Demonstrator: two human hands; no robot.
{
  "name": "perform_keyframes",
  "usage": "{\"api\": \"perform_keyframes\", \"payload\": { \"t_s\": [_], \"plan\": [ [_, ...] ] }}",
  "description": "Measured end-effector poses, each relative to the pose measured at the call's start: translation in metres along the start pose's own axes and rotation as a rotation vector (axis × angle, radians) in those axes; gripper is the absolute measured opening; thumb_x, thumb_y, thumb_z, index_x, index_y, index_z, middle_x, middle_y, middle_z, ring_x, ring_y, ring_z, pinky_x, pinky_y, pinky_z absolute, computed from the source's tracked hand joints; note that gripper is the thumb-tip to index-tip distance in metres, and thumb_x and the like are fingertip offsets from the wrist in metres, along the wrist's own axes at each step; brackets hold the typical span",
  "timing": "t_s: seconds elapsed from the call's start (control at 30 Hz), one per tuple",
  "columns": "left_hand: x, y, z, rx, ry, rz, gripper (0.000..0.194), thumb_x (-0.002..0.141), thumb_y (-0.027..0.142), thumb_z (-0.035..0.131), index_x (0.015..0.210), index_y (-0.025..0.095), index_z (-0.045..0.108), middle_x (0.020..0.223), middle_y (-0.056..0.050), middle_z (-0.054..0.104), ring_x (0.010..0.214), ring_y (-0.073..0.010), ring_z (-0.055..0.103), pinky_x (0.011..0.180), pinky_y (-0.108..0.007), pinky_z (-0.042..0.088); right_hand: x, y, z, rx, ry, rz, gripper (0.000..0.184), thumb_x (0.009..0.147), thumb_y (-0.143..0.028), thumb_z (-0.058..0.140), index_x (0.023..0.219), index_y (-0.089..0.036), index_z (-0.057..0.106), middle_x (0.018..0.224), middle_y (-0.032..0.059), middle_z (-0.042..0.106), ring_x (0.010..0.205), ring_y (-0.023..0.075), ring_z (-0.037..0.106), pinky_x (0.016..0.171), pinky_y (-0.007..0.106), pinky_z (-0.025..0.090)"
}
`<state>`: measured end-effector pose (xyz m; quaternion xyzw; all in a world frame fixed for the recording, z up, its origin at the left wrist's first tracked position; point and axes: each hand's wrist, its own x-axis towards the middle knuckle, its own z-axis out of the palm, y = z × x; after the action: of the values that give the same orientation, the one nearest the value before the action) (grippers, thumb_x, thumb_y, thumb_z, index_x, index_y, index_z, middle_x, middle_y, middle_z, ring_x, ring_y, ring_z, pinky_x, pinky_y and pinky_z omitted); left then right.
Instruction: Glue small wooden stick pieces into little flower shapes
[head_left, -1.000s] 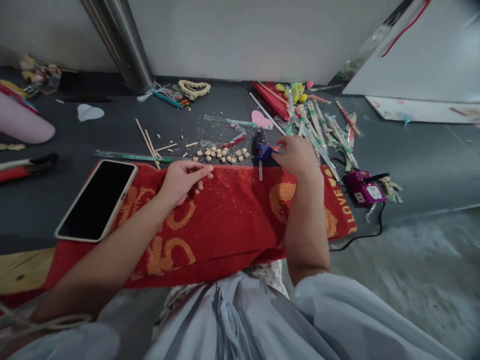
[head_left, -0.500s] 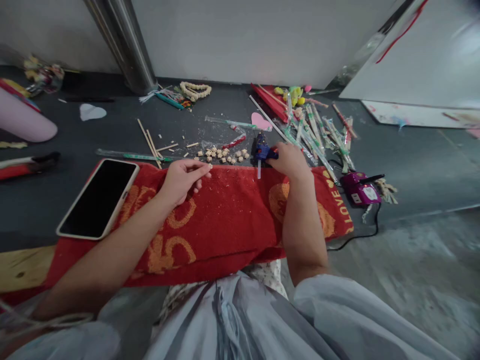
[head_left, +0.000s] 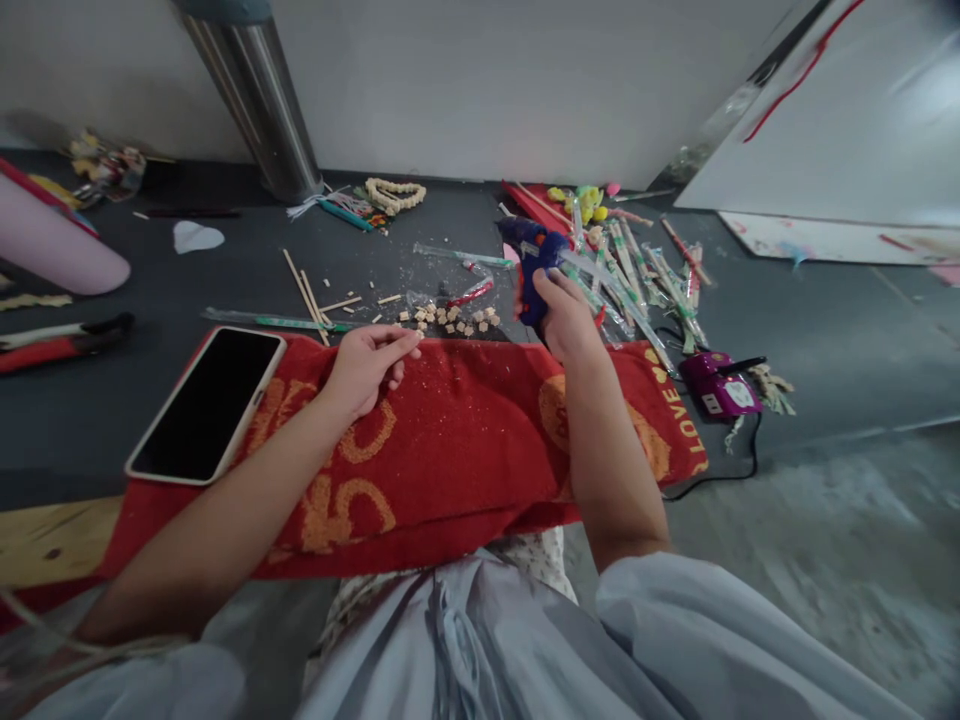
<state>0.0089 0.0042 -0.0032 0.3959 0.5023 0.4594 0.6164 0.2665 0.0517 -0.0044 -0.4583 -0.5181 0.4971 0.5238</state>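
My right hand [head_left: 564,312] is wrapped round the handle of a blue glue gun [head_left: 534,262], raised above the table with its nozzle pointing up and left. A clear glue stick [head_left: 589,268] sticks out of its back end. Over the red towel [head_left: 465,430], my left hand [head_left: 367,368] pinches a tiny pale wooden piece [head_left: 418,336] between thumb and fingertips; the fingers partly cover it. Just beyond the towel's edge lies a cluster of small wooden pieces [head_left: 450,320]. A heart-shaped ring of such pieces [head_left: 395,195] rests farther back.
A phone [head_left: 206,405] lies on the towel's left end. Pliers [head_left: 64,340] and a steel tumbler [head_left: 259,110] stand or lie at left. Wrapped sticks [head_left: 637,260] are heaped at right, near a purple power adapter [head_left: 720,383] with a black cable. Thin wooden sticks [head_left: 304,290] lie loose.
My right hand has lifted the glue gun off the table and turned it from nozzle away to tilted upright. My left hand stays nearly still with its pinch. The view has shifted slightly.
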Motion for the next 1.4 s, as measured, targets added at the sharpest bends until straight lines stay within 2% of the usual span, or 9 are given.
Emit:
{"api": "perform_keyframes", "payload": {
  "t_s": [0.07, 0.17, 0.4, 0.53, 0.63, 0.73, 0.87, 1.07, 1.4],
  "plan": [
    [0.000, 0.000, 0.000, -0.002, -0.001, -0.006, 0.033, 0.057, 0.034, 0.085, 0.076, 0.014, 0.068, 0.060, 0.001, 0.065, 0.035, -0.0039, 0.042, 0.030, -0.018, 0.029, -0.005, -0.004, 0.012, 0.134, -0.050, 0.005, 0.039, 0.072, -0.053, 0.076, 0.089, -0.023, 0.058, 0.074, -0.0033, 0.055, 0.059, 0.0089, 0.052, 0.057, 0.025, 0.048],
    [0.000, -0.002, 0.000, 0.029, -0.002, 0.003, 0.033, 0.058, 0.036, 0.084, 0.077, 0.015, 0.068, 0.061, 0.001, 0.064, 0.035, -0.0042, 0.041, 0.030, -0.018, 0.028, -0.011, -0.008, 0.025, 0.171, -0.068, 0.018, 0.036, 0.072, -0.048, 0.079, 0.076, -0.021, 0.056, 0.066, -0.0049, 0.052, 0.053, 0.0064, 0.049, 0.049, 0.022, 0.044],
    [-0.004, -0.009, 0.000, 0.397, -0.116, 0.196, 0.025, 0.069, 0.039, 0.076, 0.077, 0.015, 0.072, 0.057, -0.001, 0.064, 0.041, -0.0059, 0.044, 0.038, -0.018, 0.033, -0.014, -0.010, 0.033, 0.115, -0.044, 0.153, 0.044, 0.068, -0.057, 0.076, 0.083, -0.017, 0.064, 0.061, -0.0036, 0.058, 0.047, 0.0068, 0.051, 0.043, 0.022, 0.045],
    [-0.005, -0.009, 0.001, 0.407, -0.126, 0.210, 0.023, 0.070, 0.037, 0.075, 0.075, 0.015, 0.072, 0.055, 0.000, 0.062, 0.041, -0.0065, 0.045, 0.038, -0.018, 0.033, -0.016, -0.012, 0.036, 0.017, -0.046, 0.180, 0.047, 0.065, -0.061, 0.076, 0.078, -0.017, 0.066, 0.058, -0.0017, 0.060, 0.045, 0.0076, 0.053, 0.043, 0.022, 0.046],
    [-0.004, -0.009, 0.001, 0.268, -0.081, 0.124, 0.024, 0.068, 0.036, 0.078, 0.078, 0.015, 0.071, 0.055, 0.001, 0.061, 0.037, -0.0051, 0.040, 0.034, -0.019, 0.028, -0.017, -0.012, 0.038, -0.040, -0.050, 0.206, 0.047, 0.064, -0.062, 0.076, 0.073, -0.018, 0.064, 0.056, -0.0012, 0.061, 0.043, 0.0081, 0.052, 0.042, 0.023, 0.047],
    [0.001, -0.007, -0.001, 0.085, 0.032, 0.075, 0.023, 0.067, 0.033, 0.080, 0.079, 0.017, 0.068, 0.057, 0.003, 0.059, 0.034, -0.0032, 0.034, 0.032, -0.019, 0.022, -0.018, -0.012, 0.040, -0.040, -0.093, 0.195, 0.048, 0.064, -0.064, 0.076, 0.071, -0.018, 0.062, 0.055, -0.0014, 0.061, 0.043, 0.0088, 0.053, 0.041, 0.023, 0.047],
    [0.008, -0.002, -0.006, -0.043, 0.176, 0.161, 0.017, 0.071, 0.030, 0.078, 0.080, 0.020, 0.067, 0.060, 0.004, 0.060, 0.036, -0.0025, 0.031, 0.034, -0.019, 0.022, -0.024, -0.015, 0.042, -0.013, -0.199, 0.188, 0.050, 0.067, -0.066, 0.074, 0.073, -0.017, 0.063, 0.056, -0.0015, 0.062, 0.043, 0.0089, 0.056, 0.043, 0.022, 0.048],
    [0.010, 0.002, -0.010, 0.031, 0.228, 0.268, 0.014, 0.076, 0.033, 0.074, 0.082, 0.023, 0.066, 0.062, 0.004, 0.060, 0.037, -0.0044, 0.032, 0.036, -0.022, 0.026, -0.031, -0.017, 0.046, 0.058, -0.366, 0.176, 0.051, 0.070, -0.066, 0.073, 0.071, -0.016, 0.062, 0.057, -0.0005, 0.063, 0.045, 0.0092, 0.057, 0.044, 0.021, 0.049],
    [0.009, -0.003, -0.015, 0.279, 0.250, 0.329, 0.025, 0.078, 0.041, 0.071, 0.094, 0.021, 0.068, 0.071, 0.001, 0.066, 0.048, -0.0075, 0.048, 0.043, -0.022, 0.035, -0.030, -0.016, 0.043, 0.080, -0.430, 0.142, 0.047, 0.074, -0.061, 0.072, 0.066, -0.016, 0.061, 0.055, -0.0016, 0.061, 0.044, 0.0075, 0.056, 0.043, 0.019, 0.048]
  ]
}}
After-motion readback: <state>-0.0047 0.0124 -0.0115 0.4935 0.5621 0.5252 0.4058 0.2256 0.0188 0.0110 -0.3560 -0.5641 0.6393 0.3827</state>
